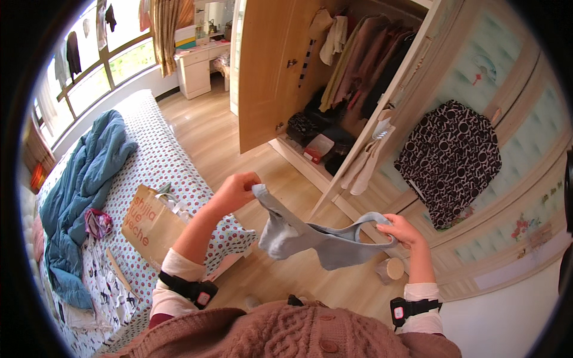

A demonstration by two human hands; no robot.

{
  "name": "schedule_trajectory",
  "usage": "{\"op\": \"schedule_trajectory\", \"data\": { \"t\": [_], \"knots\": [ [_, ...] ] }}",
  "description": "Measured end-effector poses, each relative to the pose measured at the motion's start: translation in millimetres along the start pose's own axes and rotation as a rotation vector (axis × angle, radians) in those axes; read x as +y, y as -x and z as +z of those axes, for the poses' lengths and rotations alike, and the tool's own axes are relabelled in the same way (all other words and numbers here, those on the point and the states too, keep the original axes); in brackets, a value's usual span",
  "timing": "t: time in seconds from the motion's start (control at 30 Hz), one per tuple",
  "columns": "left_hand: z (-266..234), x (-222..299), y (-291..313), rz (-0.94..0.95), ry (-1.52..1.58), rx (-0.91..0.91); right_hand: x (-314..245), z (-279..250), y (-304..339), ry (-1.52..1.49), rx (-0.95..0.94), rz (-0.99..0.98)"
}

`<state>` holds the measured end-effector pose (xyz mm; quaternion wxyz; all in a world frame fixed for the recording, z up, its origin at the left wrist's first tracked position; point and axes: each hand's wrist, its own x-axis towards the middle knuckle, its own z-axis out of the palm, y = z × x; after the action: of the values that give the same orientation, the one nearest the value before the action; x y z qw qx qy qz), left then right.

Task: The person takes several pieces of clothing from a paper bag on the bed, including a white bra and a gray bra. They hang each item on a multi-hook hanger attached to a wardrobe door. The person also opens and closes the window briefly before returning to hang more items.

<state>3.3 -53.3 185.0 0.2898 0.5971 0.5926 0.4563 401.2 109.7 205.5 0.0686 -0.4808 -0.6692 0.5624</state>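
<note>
On our left, a blue quilt point(89, 173) lies rumpled along the bed point(170, 164), whose cover is white with reddish dots. A purple cloth point(98, 223) sits by the quilt, and right of that rests a brown paper bag point(149, 230) with pale cloth at its mouth. Next comes our left hand point(242, 186), fingers pinched together on one end of a grey-blue garment point(340, 243). We have the garment stretched in the air between both hands, above the wooden floor point(197, 134), its middle sagging. Beyond it the wardrobe point(267, 77) has a door swung wide, with clothes point(371, 59) hanging inside. Our right hand point(404, 231) is closed round the loop at the garment's other end. Farther right, a black-and-white top point(452, 161) hangs against pale doors point(525, 197).
</note>
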Motion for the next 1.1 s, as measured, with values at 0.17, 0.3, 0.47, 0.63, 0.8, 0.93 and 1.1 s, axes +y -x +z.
{"op": "schedule_trajectory", "data": {
  "t": [0.17, 0.3, 0.47, 0.63, 0.8, 0.93, 1.1],
  "knots": [
    [37, -20, 5, -0.359, 0.565, -0.098, 14, -7, 7, -0.44, -0.04, -0.137],
    [67, -29, 1, -0.336, 0.945, -0.019, 21, -12, 11, -0.691, 0.098, -0.198],
    [94, -29, -5, -0.338, 1.317, 0.011, 32, -20, 18, -0.795, 0.197, -0.29],
    [113, -23, -11, -0.363, 1.387, 0.004, 56, -21, 16, -0.85, 0.359, -0.225],
    [131, -9, -8, -0.279, 1.281, -0.008, 75, -27, 26, -0.922, 0.289, -0.288],
    [140, -5, -13, -0.302, 1.157, 0.013, 75, -34, 37, -0.929, 0.209, -0.312],
    [135, -5, -23, -0.288, 0.843, -0.04, 73, -38, 48, -0.585, 0.344, -0.318]
  ]
}}
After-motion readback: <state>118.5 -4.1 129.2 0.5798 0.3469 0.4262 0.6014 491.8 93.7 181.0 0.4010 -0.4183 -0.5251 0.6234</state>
